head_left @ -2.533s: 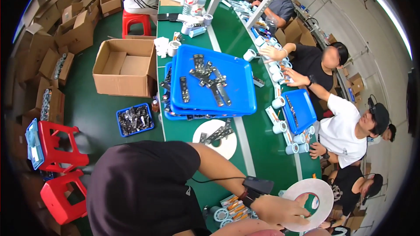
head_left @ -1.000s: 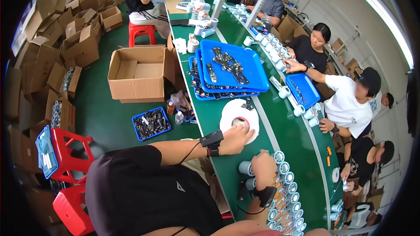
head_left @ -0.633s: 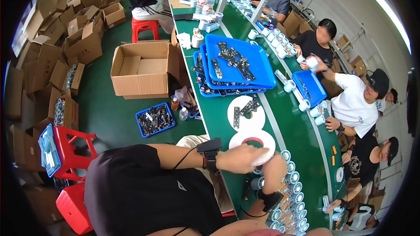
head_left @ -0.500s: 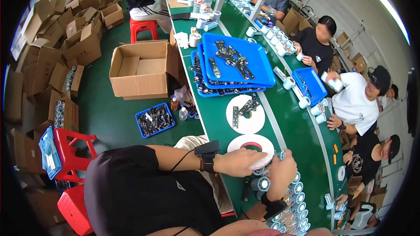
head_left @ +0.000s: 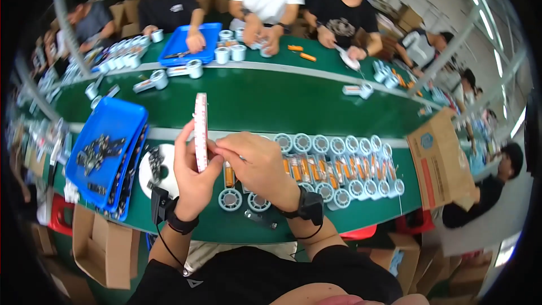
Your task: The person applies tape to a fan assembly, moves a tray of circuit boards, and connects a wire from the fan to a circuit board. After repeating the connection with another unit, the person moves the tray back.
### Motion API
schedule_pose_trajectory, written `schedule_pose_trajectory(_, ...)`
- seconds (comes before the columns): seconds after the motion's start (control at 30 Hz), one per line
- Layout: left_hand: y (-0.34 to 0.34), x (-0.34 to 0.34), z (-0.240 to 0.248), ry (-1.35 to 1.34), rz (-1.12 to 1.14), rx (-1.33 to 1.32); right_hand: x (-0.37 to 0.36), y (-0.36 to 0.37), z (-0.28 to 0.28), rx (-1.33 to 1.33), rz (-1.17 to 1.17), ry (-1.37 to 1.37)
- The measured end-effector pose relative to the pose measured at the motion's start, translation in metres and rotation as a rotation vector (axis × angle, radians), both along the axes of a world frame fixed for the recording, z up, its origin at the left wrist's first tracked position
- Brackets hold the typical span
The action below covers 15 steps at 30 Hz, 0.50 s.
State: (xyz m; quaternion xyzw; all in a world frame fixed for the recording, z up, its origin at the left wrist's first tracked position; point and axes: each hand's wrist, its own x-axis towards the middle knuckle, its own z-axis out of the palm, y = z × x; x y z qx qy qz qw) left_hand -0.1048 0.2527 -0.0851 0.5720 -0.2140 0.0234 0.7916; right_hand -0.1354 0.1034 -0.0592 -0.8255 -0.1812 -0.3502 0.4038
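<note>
My left hand [head_left: 192,183] holds a white roll [head_left: 201,130] upright, edge toward me, with reddish marks along its rim. Close beside it, my right hand [head_left: 257,164] is closed in a pinch near the roll's edge. Its fingers hide most of what they grip; only a small bluish tip shows. Below my hands lie light-blue round-headed devices [head_left: 230,199], one with an orange cell [head_left: 228,175] behind it. To the right, several more devices [head_left: 341,197] stand in two rows with orange cells between them. A dark circuit board strip [head_left: 261,218] lies near the table edge.
Stacked blue trays [head_left: 129,116] of circuit boards stand at left, beside a white disc [head_left: 148,178] with boards on it. A cardboard box [head_left: 443,158] stands at the right end. Across the green table [head_left: 254,99], several people handle similar devices around another blue tray [head_left: 212,34].
My view has swung right to face the table squarely. The white roll, lying flat under my left hand before, is now lifted upright. My right hand has stayed close to it.
</note>
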Motion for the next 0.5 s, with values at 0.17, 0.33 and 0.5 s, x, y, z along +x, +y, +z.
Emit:
schedule_pose_trajectory(0.17, -0.053, 0.026, 0.006, -0.04, -0.213, 0.033, -0.001, -0.047, -0.001, 0.089, -0.174, -0.054)
schedule_pose_trajectory(0.33, -0.056, 0.042, -0.029, -0.018, -0.206, 0.244, 0.006, -0.048, -0.013, 0.018, -0.202, -0.066)
schedule_pose_trajectory(0.5, -0.06, 0.059, -0.029, -0.066, -0.223, 0.315, 0.016, -0.046, -0.023, -0.028, -0.199, -0.022)
